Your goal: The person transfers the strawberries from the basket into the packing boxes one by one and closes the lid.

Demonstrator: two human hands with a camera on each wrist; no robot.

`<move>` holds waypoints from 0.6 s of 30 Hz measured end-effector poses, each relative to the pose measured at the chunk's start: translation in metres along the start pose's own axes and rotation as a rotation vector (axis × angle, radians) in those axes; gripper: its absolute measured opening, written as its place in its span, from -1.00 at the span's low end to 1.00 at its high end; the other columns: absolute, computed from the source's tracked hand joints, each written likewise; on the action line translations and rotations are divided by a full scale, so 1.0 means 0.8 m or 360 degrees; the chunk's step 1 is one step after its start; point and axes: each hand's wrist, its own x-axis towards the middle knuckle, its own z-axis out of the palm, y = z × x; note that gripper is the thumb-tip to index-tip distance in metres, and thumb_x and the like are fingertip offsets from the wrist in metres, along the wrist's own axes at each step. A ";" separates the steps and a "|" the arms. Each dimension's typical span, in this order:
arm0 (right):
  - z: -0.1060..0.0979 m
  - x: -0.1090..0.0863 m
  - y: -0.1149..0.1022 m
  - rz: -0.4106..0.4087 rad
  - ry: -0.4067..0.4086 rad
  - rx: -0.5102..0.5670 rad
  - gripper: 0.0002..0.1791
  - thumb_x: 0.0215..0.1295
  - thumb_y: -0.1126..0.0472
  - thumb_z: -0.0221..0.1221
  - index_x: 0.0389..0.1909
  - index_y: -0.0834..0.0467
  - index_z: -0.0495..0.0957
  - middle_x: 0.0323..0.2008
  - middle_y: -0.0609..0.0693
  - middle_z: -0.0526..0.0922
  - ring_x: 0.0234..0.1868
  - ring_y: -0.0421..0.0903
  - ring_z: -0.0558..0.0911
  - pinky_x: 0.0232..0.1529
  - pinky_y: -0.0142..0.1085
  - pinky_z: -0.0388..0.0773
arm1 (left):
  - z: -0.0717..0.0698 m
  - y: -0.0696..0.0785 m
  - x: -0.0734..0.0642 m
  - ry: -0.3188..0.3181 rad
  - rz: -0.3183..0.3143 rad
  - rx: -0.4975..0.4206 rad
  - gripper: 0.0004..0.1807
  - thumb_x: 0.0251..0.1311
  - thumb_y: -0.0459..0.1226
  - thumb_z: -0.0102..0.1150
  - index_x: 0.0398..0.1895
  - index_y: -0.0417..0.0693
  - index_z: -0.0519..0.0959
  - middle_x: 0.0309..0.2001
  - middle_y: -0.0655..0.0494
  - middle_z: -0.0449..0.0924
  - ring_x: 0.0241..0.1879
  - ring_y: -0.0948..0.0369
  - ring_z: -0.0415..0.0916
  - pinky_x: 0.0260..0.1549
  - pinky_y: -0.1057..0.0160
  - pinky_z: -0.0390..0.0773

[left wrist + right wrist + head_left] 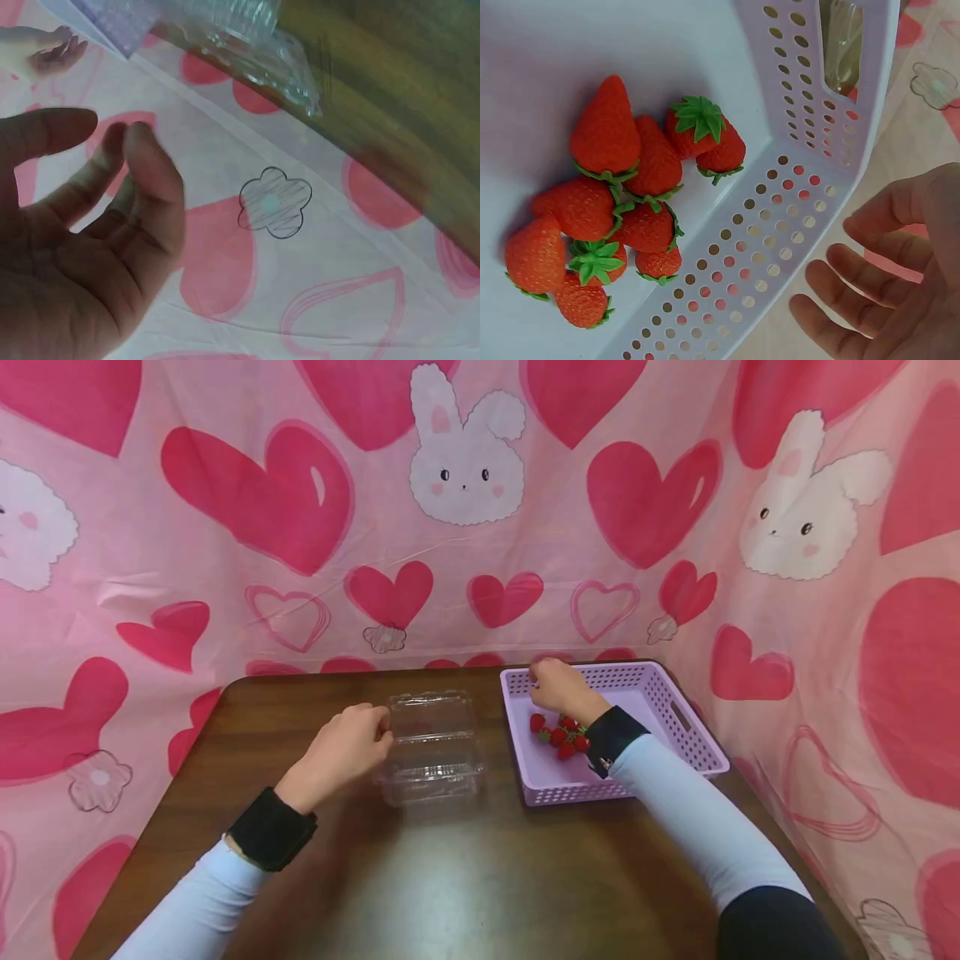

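A lilac plastic basket [572, 795] with perforated walls stands on the right of the table. Several red strawberries [558, 737] with green leaves lie in a bunch on its floor, and the right wrist view shows the strawberries [652, 161] from above. My right hand [566, 687] hovers over the basket's far left part, fingers loosely bent and holding nothing. A clear plastic clamshell box [431, 772] stands with its lid raised, left of the basket. Beside the box, my left hand [347, 747] is in the air; its loosely curved fingers [154, 161] hold nothing.
The brown wooden table [420, 877] runs back to a pink cloth backdrop [360, 543] with hearts and rabbits. That cloth also hangs along the left and right sides. The basket has a handle slot [680, 716] in its right wall.
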 end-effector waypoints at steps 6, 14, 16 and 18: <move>0.002 -0.019 0.008 0.0065 -0.0122 0.0061 -0.69 0.27 0.29 0.25 -0.01 0.33 0.69 -0.21 0.14 0.69 -0.29 0.06 0.61 -0.24 -0.06 0.58 | 0.015 0.002 -0.030 -0.0020 -0.0065 0.0017 -0.87 0.31 -0.28 0.34 -0.16 -0.13 0.73 -0.32 0.06 0.55 -0.46 0.16 0.45 -0.46 0.14 0.55; 0.009 -0.043 0.015 0.0095 -0.0224 0.0090 -0.75 0.20 0.28 0.29 -0.11 0.27 0.67 -0.24 0.11 0.65 -0.21 0.09 0.58 -0.20 -0.05 0.55 | 0.021 0.006 -0.058 0.0068 -0.0142 -0.0100 -0.83 0.28 -0.31 0.39 -0.13 -0.21 0.71 -0.28 0.01 0.58 -0.41 0.14 0.49 -0.37 0.09 0.64; 0.010 -0.050 0.017 0.0111 -0.0253 0.0081 -0.78 0.17 0.30 0.29 -0.15 0.26 0.67 -0.27 0.10 0.65 -0.25 0.08 0.58 -0.26 -0.06 0.54 | 0.022 0.006 -0.062 0.0103 -0.0197 -0.0151 -0.85 0.30 -0.34 0.36 -0.14 -0.24 0.70 -0.31 -0.01 0.58 -0.42 0.12 0.48 -0.39 0.11 0.63; 0.010 -0.056 0.020 0.0125 -0.0292 0.0067 -0.82 0.17 0.31 0.29 -0.20 0.24 0.67 -0.32 0.08 0.64 -0.30 0.06 0.57 -0.29 -0.09 0.52 | 0.023 0.006 -0.065 0.0124 -0.0261 -0.0205 -0.86 0.32 -0.37 0.32 -0.14 -0.28 0.68 -0.34 -0.02 0.59 -0.45 0.11 0.46 -0.44 0.15 0.59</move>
